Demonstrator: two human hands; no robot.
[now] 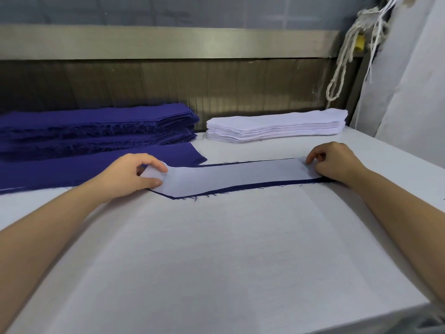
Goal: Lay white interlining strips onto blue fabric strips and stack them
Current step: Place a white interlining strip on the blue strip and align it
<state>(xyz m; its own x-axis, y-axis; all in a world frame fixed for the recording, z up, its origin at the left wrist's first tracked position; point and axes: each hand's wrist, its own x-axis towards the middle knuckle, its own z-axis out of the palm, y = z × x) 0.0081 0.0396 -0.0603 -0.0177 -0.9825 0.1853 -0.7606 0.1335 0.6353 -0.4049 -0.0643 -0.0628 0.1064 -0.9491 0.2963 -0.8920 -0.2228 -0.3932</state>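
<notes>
The white interlining strip (231, 175) lies across the desk (216, 249) with its long axis running left to right. Its left end bends toward me in a shallow angle. It sits on a blue fabric strip (240, 188) of the same shape, so only a thin frayed blue margin shows along the near and far edges.

My left grip (134, 174) is clamped on the strip's left end, thumb on top and fingers curled beneath, with that end lifted a little. My right grip (334, 162) is curled onto the right end, fingertips holding it down against the blue.

The interlining looks smooth, thin and matte; the blue cloth is woven, with loose threads at its cut edges.

Beyond the strip's left half stands a tall pile of blue strips (96, 126) with ragged edges. Beyond its right half is a neat stack of white interlining (277, 127). The desk is covered in pale felt-like cloth. Behind the strip runs a metal rail (168, 42) — a twisted cord (342, 63) hangs at its right end.
</notes>
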